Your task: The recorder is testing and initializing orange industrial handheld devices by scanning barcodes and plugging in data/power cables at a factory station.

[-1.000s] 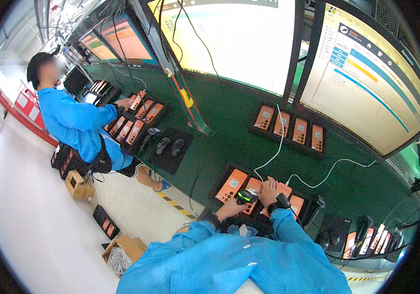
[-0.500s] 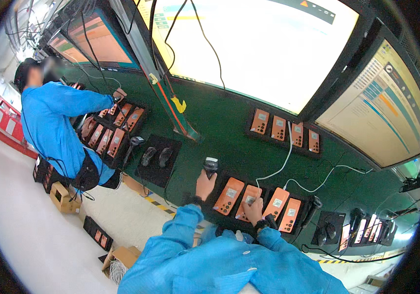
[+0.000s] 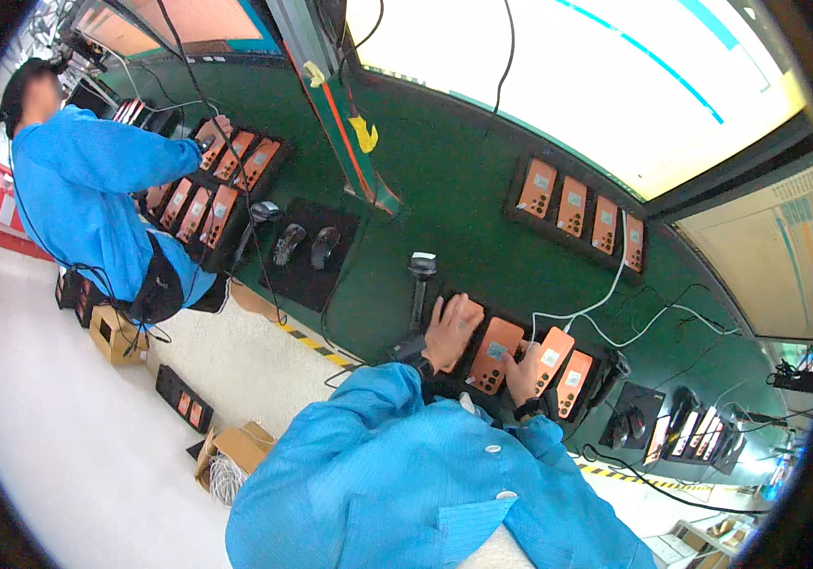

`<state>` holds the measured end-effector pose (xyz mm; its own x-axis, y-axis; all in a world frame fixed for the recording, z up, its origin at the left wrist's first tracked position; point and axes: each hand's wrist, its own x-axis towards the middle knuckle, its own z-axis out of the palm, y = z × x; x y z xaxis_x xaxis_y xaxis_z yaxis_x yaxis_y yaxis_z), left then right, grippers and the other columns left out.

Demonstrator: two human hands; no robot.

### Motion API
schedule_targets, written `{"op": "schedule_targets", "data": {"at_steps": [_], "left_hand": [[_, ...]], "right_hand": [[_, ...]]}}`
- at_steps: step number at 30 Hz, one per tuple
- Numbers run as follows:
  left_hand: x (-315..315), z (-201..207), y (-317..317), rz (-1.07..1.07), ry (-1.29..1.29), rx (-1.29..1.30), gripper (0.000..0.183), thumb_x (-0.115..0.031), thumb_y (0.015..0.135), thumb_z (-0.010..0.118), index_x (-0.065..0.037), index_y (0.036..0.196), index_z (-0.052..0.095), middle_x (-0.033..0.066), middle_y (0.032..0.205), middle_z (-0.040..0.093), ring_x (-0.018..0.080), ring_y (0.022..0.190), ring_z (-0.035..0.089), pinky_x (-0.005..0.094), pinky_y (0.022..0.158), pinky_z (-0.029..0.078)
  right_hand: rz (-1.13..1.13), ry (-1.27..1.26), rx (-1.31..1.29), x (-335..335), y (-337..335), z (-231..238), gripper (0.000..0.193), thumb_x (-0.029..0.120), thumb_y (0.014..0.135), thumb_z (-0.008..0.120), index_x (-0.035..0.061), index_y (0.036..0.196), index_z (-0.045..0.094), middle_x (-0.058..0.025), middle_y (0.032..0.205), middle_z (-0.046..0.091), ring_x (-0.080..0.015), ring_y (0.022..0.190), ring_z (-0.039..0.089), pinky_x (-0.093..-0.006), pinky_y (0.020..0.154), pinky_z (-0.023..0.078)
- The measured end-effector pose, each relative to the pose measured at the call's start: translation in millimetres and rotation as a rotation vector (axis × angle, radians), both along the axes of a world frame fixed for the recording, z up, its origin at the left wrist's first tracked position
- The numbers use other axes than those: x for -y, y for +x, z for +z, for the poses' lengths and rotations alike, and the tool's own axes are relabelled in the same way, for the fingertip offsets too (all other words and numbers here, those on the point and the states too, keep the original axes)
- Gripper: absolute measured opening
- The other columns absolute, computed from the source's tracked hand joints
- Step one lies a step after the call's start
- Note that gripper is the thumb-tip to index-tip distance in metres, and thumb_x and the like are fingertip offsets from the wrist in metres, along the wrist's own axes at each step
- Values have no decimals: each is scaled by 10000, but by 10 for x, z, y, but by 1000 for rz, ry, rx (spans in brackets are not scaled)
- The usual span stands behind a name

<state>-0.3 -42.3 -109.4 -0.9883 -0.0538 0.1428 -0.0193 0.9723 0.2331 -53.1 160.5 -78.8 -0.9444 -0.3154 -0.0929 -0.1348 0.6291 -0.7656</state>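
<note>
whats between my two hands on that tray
In the head view, one orange handset lies between the left hand and the right hand, resting in the black tray with the other orange handsets.

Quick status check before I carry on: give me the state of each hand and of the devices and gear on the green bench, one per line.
left hand: flat on the leftmost orange device, covering it
right hand: resting on the third orange device
second orange device: lying face up in the tray, untouched
fourth orange device: face up, untouched
handheld scanner: upright on its stand, not held
white cable: lying loose across the bench
</note>
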Motion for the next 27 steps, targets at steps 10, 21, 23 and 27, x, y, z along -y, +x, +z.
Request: {"op": "schedule_targets", "data": {"at_steps": [10, 21, 23, 27], "left_hand": [[-10, 530, -408, -133, 1331, 224, 361, -232, 869, 638, -18, 1150, 566, 116, 972, 661, 209, 915, 628, 312, 819, 485], [-332, 556, -270, -204, 1283, 362, 300, -186, 812, 692, -5, 1045, 642, 107, 961, 673, 176, 853, 642, 299, 756, 506], [-354, 586, -276, -241, 1266, 308, 299, -177, 818, 689, 5, 1050, 642, 99, 956, 676, 154, 844, 637, 292, 746, 502], [-369, 622, -259, -218, 1254, 362, 285, -165, 815, 692, 1, 1042, 648, 89, 908, 678, 138, 805, 624, 288, 718, 491]], "right_hand": [[51, -312, 412, -7, 55, 295, 221, 25, 890, 548, -23, 1068, 426, -109, 992, 539, -216, 959, 572, -353, 816, 474], [198, -158, 261, -94, -366, 1068, 168, 95, 871, 607, 4, 1009, 632, -73, 932, 632, -178, 911, 581, -279, 816, 440], [146, -236, 308, -136, -384, 998, 191, 114, 853, 643, -5, 1001, 656, -71, 986, 662, -162, 892, 611, -279, 787, 465], [183, -206, 269, -134, -325, 886, 195, 114, 854, 645, -8, 1004, 669, -81, 961, 670, -157, 831, 638, -273, 716, 490]]}}
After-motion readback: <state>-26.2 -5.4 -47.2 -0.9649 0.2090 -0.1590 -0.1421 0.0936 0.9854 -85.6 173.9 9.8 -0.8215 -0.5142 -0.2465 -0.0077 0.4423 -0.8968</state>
